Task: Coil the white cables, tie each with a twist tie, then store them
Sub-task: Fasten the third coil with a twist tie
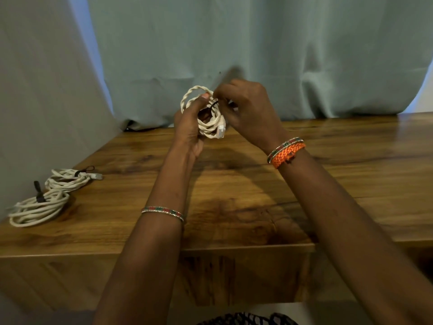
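Curtain (257,43) behind; 2 tied coils (46,195) far left on table (234,195).

Both forearms are bare, the left wrist (162,213) wearing one thin beaded red-and-green bangle, the right wrist (286,152) a matching bangle beside a woven orange band (289,154).

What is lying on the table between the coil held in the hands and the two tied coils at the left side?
Nothing visible. The left hand holds the coil above the table, and the right hand pinches the black tie. Only bare wood shows between there and the two tied coils.
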